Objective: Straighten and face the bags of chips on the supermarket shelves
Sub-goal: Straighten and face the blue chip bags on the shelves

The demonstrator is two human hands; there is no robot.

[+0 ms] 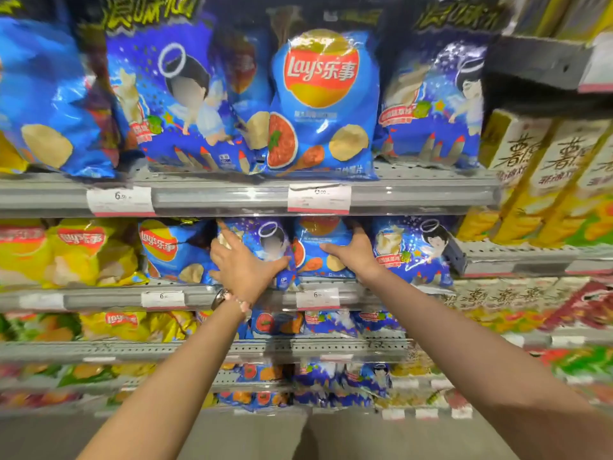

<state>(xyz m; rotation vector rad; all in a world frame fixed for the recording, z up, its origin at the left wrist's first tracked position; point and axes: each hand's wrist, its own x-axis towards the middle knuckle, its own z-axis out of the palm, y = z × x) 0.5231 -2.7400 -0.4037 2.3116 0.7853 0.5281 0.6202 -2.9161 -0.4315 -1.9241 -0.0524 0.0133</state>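
Note:
On the second shelf (pixel 106 298) stand several blue chip bags. My left hand (pixel 242 263) lies on a blue bag with a cartoon figure (pixel 268 240), fingers spread over its front and thumb along its lower right side. My right hand (pixel 355 250) grips the blue Lay's bag with a tomato picture (pixel 315 250) beside it, fingers over its right edge, thumb across its front. Both bags stand upright and touch each other. A further cartoon bag (pixel 414 250) stands to the right.
The shelf above holds a large blue Lay's bag (pixel 325 104) between cartoon bags (pixel 172 101). Yellow Lay's bags (pixel 83 254) fill the left of the second shelf. Yellow boxes (pixel 547 180) stand at the right. Price tags (pixel 317 298) hang on the shelf rails. Lower shelves hold more bags.

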